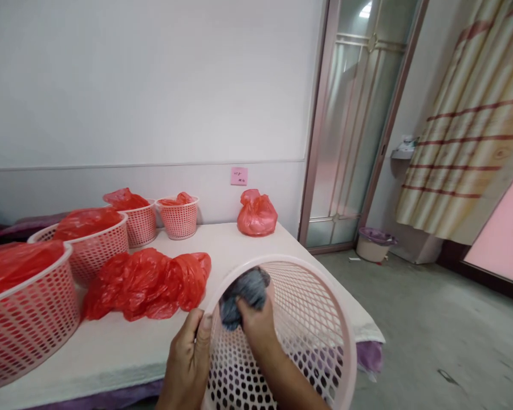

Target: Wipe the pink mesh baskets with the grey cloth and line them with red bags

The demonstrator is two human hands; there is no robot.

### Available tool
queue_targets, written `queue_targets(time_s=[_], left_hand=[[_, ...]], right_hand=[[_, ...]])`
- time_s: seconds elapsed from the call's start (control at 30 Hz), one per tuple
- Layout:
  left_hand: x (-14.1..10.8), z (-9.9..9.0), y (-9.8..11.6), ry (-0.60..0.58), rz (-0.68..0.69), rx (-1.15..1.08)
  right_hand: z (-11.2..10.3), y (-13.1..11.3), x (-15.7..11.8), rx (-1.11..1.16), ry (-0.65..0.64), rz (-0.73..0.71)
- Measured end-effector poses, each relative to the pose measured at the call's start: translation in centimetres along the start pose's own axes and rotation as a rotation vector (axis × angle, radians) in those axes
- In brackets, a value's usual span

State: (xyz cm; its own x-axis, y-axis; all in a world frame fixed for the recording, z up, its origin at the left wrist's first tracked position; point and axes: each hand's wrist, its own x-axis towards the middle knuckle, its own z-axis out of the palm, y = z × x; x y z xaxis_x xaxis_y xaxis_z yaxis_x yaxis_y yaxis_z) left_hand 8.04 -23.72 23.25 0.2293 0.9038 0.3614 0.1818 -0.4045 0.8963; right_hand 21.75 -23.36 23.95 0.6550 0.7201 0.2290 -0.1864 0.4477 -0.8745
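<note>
A pale pink plastic basket (348, 336) with a lattice wall is tilted toward me at the table's front edge. Its left rim is gripped by my left hand (188, 356), thumb and fingers closed around it. My right hand (259, 324) reaches inside the basket, closed on a bunched dark grey-blue cloth (245, 293). The cloth is pressed against the upper left inner wall. Just left of the basket lies a crumpled heap of red plastic bags (149, 285).
Several pink baskets (29, 327) with red plastic bags in them stand along the left and back of the white-covered table (111, 353). A knotted red bag (257, 213) sits at the back, below a pink note (239, 176). A bin (374, 247) stands on the floor.
</note>
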Motion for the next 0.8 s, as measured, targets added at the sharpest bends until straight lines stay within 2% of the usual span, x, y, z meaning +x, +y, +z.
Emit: queue_targets(time_s=[0.03, 0.07, 0.13, 0.23, 0.3, 0.37, 0.43, 0.5, 0.57, 0.7, 0.8], left_hand=[[0.0, 0.0, -0.1, 0.015, -0.033, -0.042], [0.0, 0.0, -0.2, 0.046, -0.075, -0.099], [-0.1, 0.1, -0.3, 0.12, -0.158, -0.212], [-0.2, 0.0, -1.0, 0.18, -0.231, -0.288], [-0.4, -0.1, -1.6, 0.263, -0.253, -0.302], [-0.6, 0.0, -2.3, 0.343, -0.285, -0.355], [-1.0, 0.2, -2.7, 0.35, -0.313, -0.416], [-1.6, 0.4, -2.8, 0.328, -0.311, -0.424], [-2.1, 0.7, -2.5, 0.315, -0.29, -0.405], [-2.9, 0.9, -1.5, 0.363, -0.306, -0.435], [-3.3, 1.2, -1.0, 0.357, -0.327, -0.434]], right_hand=[[0.1, -0.8, -1.3, -0.169, -0.254, -0.131], [0.0, -1.4, -2.6, -0.328, -0.448, -0.237], [-0.6, -2.0, -4.4, -0.575, -0.728, -0.355], [-2.1, -0.8, -5.8, -0.841, -0.946, -0.416], [-3.3, 0.9, -6.2, -1.006, -1.03, -0.427], [-4.5, 2.5, -6.2, -1.159, -1.091, -0.372], [-5.8, 3.5, -5.7, -1.166, -1.024, -0.185], [-7.0, 4.0, -4.7, -1.009, -0.827, 0.031], [-7.8, 4.4, -3.0, -0.782, -0.605, 0.179], [-7.8, 5.2, 1.3, -0.398, -0.239, 0.284], [-6.6, 6.0, 4.2, -0.127, 0.032, 0.267]])
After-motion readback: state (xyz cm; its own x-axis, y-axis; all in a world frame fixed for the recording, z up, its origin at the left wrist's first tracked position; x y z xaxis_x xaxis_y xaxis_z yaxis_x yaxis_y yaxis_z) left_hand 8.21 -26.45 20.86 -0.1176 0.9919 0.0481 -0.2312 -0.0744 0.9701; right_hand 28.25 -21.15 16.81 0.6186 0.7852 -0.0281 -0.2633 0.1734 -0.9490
